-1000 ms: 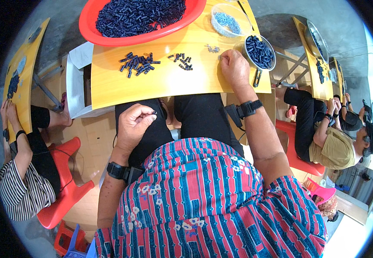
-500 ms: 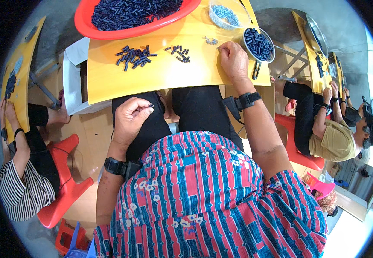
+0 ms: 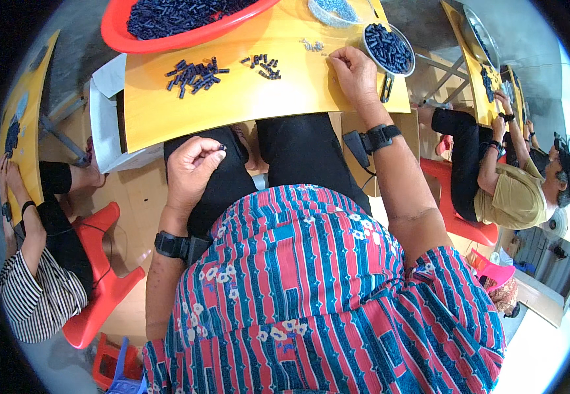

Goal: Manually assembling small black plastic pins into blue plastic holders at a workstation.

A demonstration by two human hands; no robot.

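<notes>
My left hand [image 3: 191,169] is closed above my lap, off the table's front edge. Between its thumb and forefinger shows the dark end of a small black tube piece [image 3: 222,148]. On the yellow table [image 3: 232,105], my right hand [image 3: 356,75] has thumb and forefinger pinched together; whatever they hold is too small to tell. Just left of those fingertips lies a little group of pale, clear-looking bits [image 3: 312,45]. Farther left are a small cluster of black tube pieces [image 3: 268,67] and a bigger pile of black tube pieces [image 3: 194,77].
A red basin [image 3: 117,36] full of black pieces stands at the back left. Back right are a clear tub [image 3: 337,13] of bluish bits and a metal pan [image 3: 411,65] of black pieces, its handle toward me. People sit at tables on the left [image 3: 42,295] and right [image 3: 511,197].
The view has shifted slightly, so the table sits a little higher and farther left. Both hands keep their pinch in nearly the same places. The co-worker at right has raised a hand.
</notes>
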